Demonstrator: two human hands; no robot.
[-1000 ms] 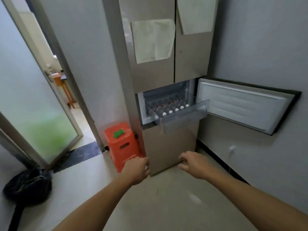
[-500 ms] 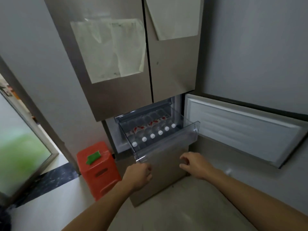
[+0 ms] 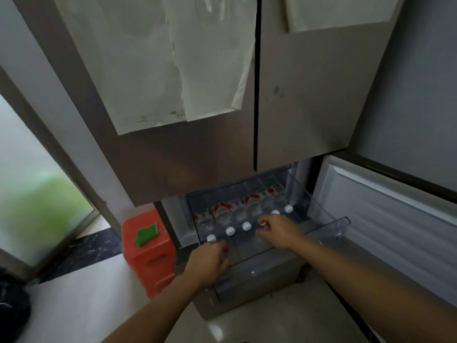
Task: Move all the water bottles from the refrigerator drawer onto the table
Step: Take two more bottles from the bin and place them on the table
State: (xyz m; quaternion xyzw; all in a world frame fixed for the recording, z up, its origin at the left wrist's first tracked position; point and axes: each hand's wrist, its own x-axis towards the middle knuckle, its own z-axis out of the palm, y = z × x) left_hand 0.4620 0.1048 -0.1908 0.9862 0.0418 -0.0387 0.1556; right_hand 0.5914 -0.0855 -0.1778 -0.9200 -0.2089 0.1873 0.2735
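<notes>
Fingers [image 3: 219, 246] of the left hand [image 3: 210, 261] curl at the front left corner of the clear refrigerator drawer [image 3: 342, 222], though blur hides whether they grip its rim or only rest against it. Far to the left of the drawer a black bag [image 3: 12, 310] slumps on the floor. Closer in, just beside the drawer's left side, stands an orange plastic stool [image 3: 148, 258] with a green scrap [image 3: 146, 235] on top. Inside the pulled-out drawer, water bottles [image 3: 230, 231] with white caps and red-and-white labels lie in a row, caps toward the front wall. Three caps show to the left of the right hand [image 3: 279, 231] and two more to its right. The right hand reaches over the drawer's front wall, its fingers [image 3: 268, 225] bent round the cap of the fourth bottle [image 3: 262, 222], a sliver of white showing between them. To the right of the drawer a compartment door [image 3: 385, 224] stands swung open, its pale ribbed lining facing out. Above the drawer, two closed upper doors carry paper sheets [image 3: 173, 58].
</notes>
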